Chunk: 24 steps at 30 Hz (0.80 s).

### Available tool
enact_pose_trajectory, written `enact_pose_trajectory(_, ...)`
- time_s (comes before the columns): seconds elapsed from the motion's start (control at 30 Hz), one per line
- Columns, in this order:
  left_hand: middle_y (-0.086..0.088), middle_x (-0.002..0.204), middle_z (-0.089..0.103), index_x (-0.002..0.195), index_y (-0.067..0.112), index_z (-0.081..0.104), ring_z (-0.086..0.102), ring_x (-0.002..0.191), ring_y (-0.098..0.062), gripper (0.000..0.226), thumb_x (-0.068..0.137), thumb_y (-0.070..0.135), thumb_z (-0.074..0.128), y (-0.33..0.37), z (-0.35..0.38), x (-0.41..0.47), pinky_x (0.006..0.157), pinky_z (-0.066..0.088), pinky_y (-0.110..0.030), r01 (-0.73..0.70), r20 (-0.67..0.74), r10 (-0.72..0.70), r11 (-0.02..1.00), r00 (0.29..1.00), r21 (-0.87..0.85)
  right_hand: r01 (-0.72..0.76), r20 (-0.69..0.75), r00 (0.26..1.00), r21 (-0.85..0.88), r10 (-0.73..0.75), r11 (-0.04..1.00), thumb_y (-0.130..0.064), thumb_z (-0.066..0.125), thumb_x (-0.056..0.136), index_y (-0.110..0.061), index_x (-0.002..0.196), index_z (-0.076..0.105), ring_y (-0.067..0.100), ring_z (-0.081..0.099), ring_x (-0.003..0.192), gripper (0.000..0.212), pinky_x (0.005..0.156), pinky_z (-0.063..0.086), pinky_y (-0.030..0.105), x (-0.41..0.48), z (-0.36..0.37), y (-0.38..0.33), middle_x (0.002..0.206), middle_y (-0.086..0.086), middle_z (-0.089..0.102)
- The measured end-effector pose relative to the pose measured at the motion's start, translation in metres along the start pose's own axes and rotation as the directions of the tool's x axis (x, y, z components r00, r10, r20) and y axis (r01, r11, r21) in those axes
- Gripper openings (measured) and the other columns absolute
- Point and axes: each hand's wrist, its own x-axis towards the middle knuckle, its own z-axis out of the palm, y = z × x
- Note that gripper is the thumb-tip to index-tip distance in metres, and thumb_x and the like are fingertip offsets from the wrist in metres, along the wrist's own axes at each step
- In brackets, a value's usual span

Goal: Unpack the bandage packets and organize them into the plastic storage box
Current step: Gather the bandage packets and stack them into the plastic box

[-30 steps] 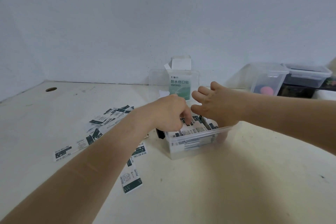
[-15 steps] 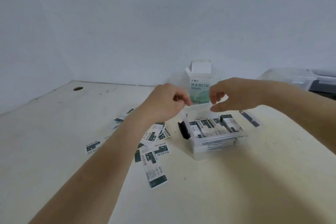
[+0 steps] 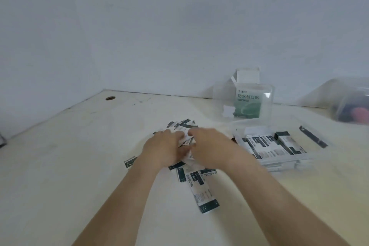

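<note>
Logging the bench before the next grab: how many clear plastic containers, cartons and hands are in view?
Clear plastic containers: 3 (storage box, one around the carton, one at the right edge)
Green carton: 1
Hands: 2 (left hand, right hand)
Total: 6
Loose packets are piled, blurred and partly under the hands, so they are not counted.

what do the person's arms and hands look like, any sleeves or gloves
Both forearms are bare as far as the frame shows, with no sleeves in view. The left hand and right hand wear no gloves. No watch, ring or bracelet is visible.
</note>
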Motion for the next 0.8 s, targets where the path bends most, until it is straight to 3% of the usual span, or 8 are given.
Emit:
enact_pose_trajectory(0.13, 0.006, 0.112, 0.067, 0.119, 0.035, 0.059, 0.062, 0.101, -0.020, 0.034, 0.085, 0.033, 0.059, -0.009, -0.012, -0.009, 0.084, 0.047, -0.030, 0.036, -0.102, -0.047, 0.993, 0.994, -0.109, -0.104, -0.026, 0.994, -0.077, 0.102, 0.992, -0.020, 0.044, 0.095, -0.019, 0.130, 0.045, 0.029, 0.043, 0.121, 0.034, 0.090, 0.038, 0.040, 0.004, 0.041, 0.011, 0.126, 0.006, 0.051)
enact_pose_trajectory(0.27, 0.008, 0.100, 0.071, 0.108, 0.034, 0.067, 0.062, 0.077, -0.019, 0.023, 0.087, 0.031, 0.058, -0.011, -0.019, -0.016, 0.072, 0.051, -0.028, 0.051, -0.180, -0.115, 0.944, 0.977, -0.327, -0.082, -0.110, 0.991, 0.006, 0.082, 0.997, -0.022, 0.047, 0.095, -0.019, 0.122, 0.053, 0.026, 0.044, 0.117, 0.028, 0.088, 0.037, 0.036, 0.003, 0.043, 0.016, 0.126, 0.002, 0.054)
enact_pose_trajectory(0.37, 0.004, 0.101, 0.074, 0.108, 0.028, 0.071, 0.065, 0.079, -0.017, 0.024, 0.087, 0.023, 0.061, -0.011, -0.018, -0.015, 0.071, 0.052, -0.027, 0.046, -0.235, -0.163, 0.899, 0.958, -0.436, -0.099, -0.209, 0.970, 0.116, 0.122, 0.988, -0.022, 0.044, 0.097, -0.019, 0.131, 0.050, 0.026, 0.040, 0.122, 0.034, 0.096, 0.035, 0.034, 0.004, 0.041, 0.013, 0.131, 0.004, 0.053)
enact_pose_trajectory(0.47, -0.001, 0.091, 0.076, 0.103, 0.022, 0.073, 0.071, 0.081, -0.015, 0.023, 0.081, 0.016, 0.073, -0.010, -0.020, -0.013, 0.079, 0.058, -0.036, -0.002, -0.196, -0.234, 0.637, 0.952, -0.771, -0.089, -0.263, 0.934, 0.482, 0.241, 0.872, -0.025, 0.047, 0.098, -0.020, 0.144, 0.036, 0.021, 0.049, 0.119, 0.048, 0.096, 0.043, 0.034, 0.005, 0.037, 0.008, 0.130, 0.002, 0.055)
enact_pose_trajectory(0.57, 0.000, 0.080, 0.076, 0.100, 0.021, 0.072, 0.073, 0.074, -0.015, 0.027, 0.078, 0.005, 0.077, 0.001, -0.022, -0.018, 0.070, 0.058, -0.030, -0.035, -0.126, -0.190, 0.422, 0.974, -0.906, -0.059, -0.114, 0.932, 0.890, 0.345, 0.453, -0.022, 0.060, 0.094, -0.021, 0.138, 0.043, 0.009, 0.064, 0.087, 0.047, 0.068, 0.049, 0.021, 0.005, 0.036, 0.005, 0.108, -0.003, 0.065)
enact_pose_trajectory(0.63, -0.002, 0.082, 0.077, 0.102, 0.016, 0.072, 0.074, 0.074, -0.018, 0.024, 0.082, 0.003, 0.073, 0.009, -0.022, -0.021, 0.066, 0.058, -0.030, -0.041, -0.094, -0.165, 0.301, 0.982, -0.953, -0.014, -0.093, 0.919, 0.963, 0.383, 0.268, -0.012, 0.066, 0.090, -0.014, 0.119, 0.057, 0.008, 0.066, 0.065, 0.030, 0.058, 0.050, 0.022, 0.006, 0.035, 0.005, 0.091, 0.003, 0.071)
enact_pose_trajectory(0.73, -0.005, 0.082, 0.077, 0.096, 0.012, 0.073, 0.074, 0.073, -0.022, 0.010, 0.088, 0.010, 0.068, 0.010, -0.026, -0.022, 0.068, 0.059, -0.037, -0.072, -0.109, -0.257, 0.148, 0.960, -0.986, 0.019, -0.122, 0.890, 0.973, 0.440, 0.231, -0.006, 0.068, 0.088, -0.010, 0.099, 0.065, 0.014, 0.064, 0.058, 0.012, 0.057, 0.055, 0.027, 0.006, 0.034, 0.008, 0.083, 0.010, 0.073)
enact_pose_trajectory(0.8, -0.004, 0.072, 0.075, 0.089, 0.012, 0.071, 0.071, 0.062, -0.017, 0.008, 0.090, 0.008, 0.065, 0.003, -0.032, -0.022, 0.058, 0.057, -0.030, -0.108, -0.119, -0.302, 0.053, 0.946, -0.993, 0.046, -0.185, 0.861, 0.956, 0.473, 0.291, -0.007, 0.067, 0.088, -0.011, 0.090, 0.065, 0.012, 0.063, 0.056, 0.005, 0.060, 0.058, 0.032, 0.006, 0.036, 0.009, 0.080, 0.009, 0.072)
